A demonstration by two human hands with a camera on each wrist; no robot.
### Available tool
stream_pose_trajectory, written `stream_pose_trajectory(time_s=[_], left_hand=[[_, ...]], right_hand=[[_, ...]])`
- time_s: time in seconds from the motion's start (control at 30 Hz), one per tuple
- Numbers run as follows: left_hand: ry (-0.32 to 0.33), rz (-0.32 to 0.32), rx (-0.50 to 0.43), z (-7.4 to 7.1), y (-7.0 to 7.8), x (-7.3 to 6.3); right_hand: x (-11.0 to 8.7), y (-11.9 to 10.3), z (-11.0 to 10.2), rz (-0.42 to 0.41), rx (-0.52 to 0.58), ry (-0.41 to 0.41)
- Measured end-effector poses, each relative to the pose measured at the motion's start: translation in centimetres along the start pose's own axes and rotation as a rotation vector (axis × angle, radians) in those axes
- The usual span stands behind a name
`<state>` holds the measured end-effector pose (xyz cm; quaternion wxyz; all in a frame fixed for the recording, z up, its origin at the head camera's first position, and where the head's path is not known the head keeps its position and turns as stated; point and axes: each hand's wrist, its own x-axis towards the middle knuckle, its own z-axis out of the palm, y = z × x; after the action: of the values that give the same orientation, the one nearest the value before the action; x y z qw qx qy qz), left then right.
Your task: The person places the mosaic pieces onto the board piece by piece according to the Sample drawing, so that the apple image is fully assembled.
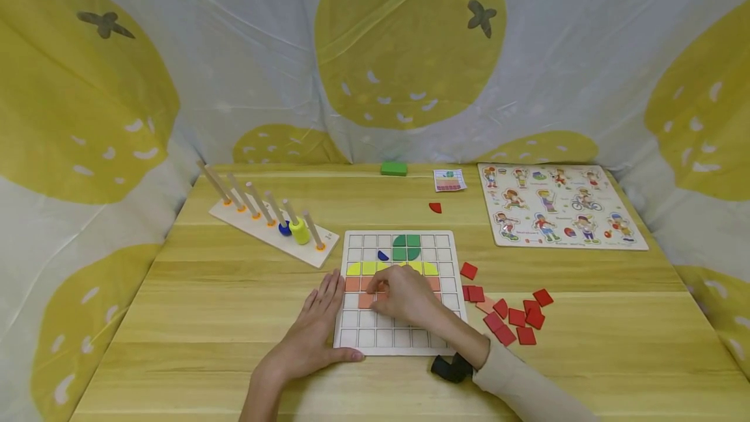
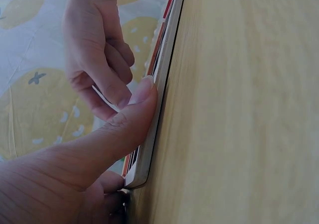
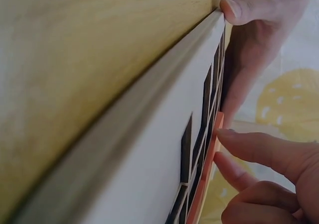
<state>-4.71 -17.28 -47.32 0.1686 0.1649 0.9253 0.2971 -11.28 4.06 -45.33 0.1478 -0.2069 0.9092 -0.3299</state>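
A white grid board (image 1: 391, 338) lies on the wooden table, bearing green, yellow, blue and orange pieces. Along its left edge rests my left hand (image 1: 313, 329), fingers straight, while the thumb touches the front edge. My right hand (image 1: 408, 295) is over the middle of the board and hides several cells. In the right wrist view its thumb and index fingertips meet an orange square tile (image 3: 213, 142), which lies at the left of the lower orange row. The other fingers are curled. A small blue piece (image 1: 383, 256) sits above the yellow row (image 1: 354, 269).
Several loose red tiles (image 1: 517, 316) lie right of the board. At the back left stands a peg stand (image 1: 301, 253) with blue and yellow beads. A pattern card (image 1: 449, 180), a green block (image 1: 394, 168) and a picture puzzle (image 1: 562, 207) lie farther back. A black object (image 1: 448, 370) is near my right wrist.
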Motion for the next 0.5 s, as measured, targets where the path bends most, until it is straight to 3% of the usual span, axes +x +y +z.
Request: stream_pose_trajectory(time_s=[0.5], left_hand=[[0.005, 0.002, 0.003, -0.04, 0.03, -0.08]], right_hand=[[-0.1, -0.05, 0.17, -0.015, -0.017, 0.024]])
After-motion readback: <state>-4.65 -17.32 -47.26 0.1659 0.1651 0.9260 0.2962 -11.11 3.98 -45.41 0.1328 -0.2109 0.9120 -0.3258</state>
